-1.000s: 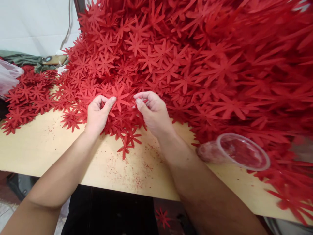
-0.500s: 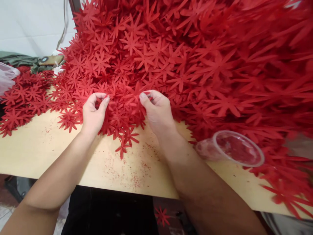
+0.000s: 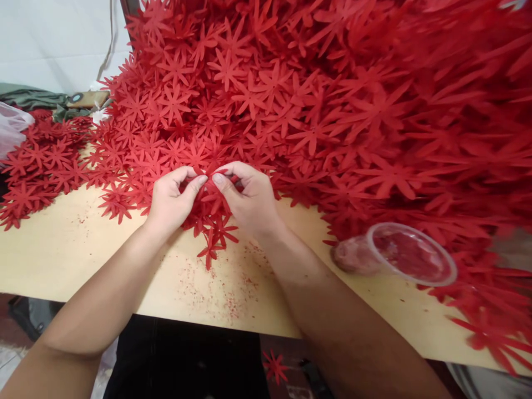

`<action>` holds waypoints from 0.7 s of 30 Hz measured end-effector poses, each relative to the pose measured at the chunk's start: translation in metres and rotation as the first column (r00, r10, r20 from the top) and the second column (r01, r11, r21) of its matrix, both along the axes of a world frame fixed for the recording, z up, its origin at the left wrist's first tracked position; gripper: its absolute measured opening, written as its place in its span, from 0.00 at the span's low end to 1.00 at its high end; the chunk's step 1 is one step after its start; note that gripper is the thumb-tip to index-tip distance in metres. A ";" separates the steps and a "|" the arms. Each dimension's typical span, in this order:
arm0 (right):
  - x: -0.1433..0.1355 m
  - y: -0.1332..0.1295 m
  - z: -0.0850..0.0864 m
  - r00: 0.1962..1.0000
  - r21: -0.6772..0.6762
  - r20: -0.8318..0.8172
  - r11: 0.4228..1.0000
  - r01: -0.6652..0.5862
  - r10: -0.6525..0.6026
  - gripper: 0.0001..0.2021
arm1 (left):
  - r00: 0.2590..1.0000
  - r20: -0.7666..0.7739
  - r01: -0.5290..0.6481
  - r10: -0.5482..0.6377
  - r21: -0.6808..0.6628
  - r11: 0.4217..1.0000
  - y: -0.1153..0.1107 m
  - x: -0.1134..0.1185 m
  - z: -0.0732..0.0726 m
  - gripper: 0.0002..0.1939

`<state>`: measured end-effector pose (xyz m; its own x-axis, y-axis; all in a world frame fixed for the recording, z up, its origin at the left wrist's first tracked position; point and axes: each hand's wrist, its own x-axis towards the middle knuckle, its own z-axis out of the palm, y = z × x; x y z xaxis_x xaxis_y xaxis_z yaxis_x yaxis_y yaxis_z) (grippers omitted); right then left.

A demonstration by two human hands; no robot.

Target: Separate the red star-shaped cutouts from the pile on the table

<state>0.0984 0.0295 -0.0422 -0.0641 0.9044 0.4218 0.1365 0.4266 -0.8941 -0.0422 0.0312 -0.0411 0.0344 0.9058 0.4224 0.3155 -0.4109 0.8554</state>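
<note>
A large heap of red flower-shaped pieces [image 3: 270,88] covers the back and right of the pale wooden table [image 3: 100,249]. At the heap's front edge, my left hand [image 3: 174,197] and my right hand [image 3: 247,197] meet, their fingertips almost touching. Both pinch a small red piece [image 3: 210,176] between thumb and forefinger; its shape is mostly hidden by the fingers. Just below the hands, a few red flowers [image 3: 211,248] lie on the wood, with fine red crumbs scattered nearby.
A clear plastic cup [image 3: 411,255] lies tipped on its side at the right. Farther left are a smaller pile of red flowers [image 3: 31,172], a plastic bag [image 3: 12,127], green cloth [image 3: 31,98] and a phone-like object [image 3: 88,99]. One red flower [image 3: 275,367] is below the table edge.
Both hands have come together from being apart, the right moving left and the left moving slightly right. The red flower at the right fingers is now mostly covered by the fingertips.
</note>
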 end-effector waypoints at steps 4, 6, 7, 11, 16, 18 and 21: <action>0.003 0.006 -0.004 0.975 -0.125 -0.154 0.975 -0.181 0.161 0.11 | 0.993 0.083 -0.080 0.087 -0.079 0.994 0.005 -0.004 0.001 0.16; 0.005 0.008 -0.005 0.956 -0.178 -0.200 0.951 -0.253 0.216 0.14 | 0.987 0.118 -0.100 0.110 -0.086 0.991 0.007 -0.005 0.003 0.19; 0.006 0.008 -0.005 0.949 -0.196 -0.215 0.941 -0.275 0.232 0.15 | 0.984 0.131 -0.114 0.125 -0.084 0.990 0.007 -0.006 0.004 0.20; 0.008 0.009 -0.004 0.953 -0.216 -0.233 0.945 -0.246 0.195 0.15 | 0.978 0.143 -0.139 0.150 -0.084 0.987 0.008 -0.007 0.007 0.25; 0.010 0.011 0.000 0.971 -0.194 -0.216 0.971 -0.142 0.099 0.15 | 0.984 0.144 -0.093 0.106 -0.097 0.991 0.009 -0.007 0.004 0.21; 0.010 0.011 0.001 0.974 -0.176 -0.211 0.977 -0.124 0.086 0.16 | 0.981 0.167 -0.080 0.098 -0.109 0.991 0.011 -0.006 0.001 0.14; 0.010 0.012 0.001 0.978 -0.155 -0.200 0.984 -0.091 0.059 0.18 | 0.976 0.183 -0.103 0.117 -0.089 0.991 0.015 -0.007 -0.005 0.08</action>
<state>0.1089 0.0411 -0.0409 -0.0655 0.9576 0.2806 -0.0728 0.2759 -0.9584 -0.0492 0.0460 -0.0457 -0.1404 0.9302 0.3391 0.1860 -0.3117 0.9318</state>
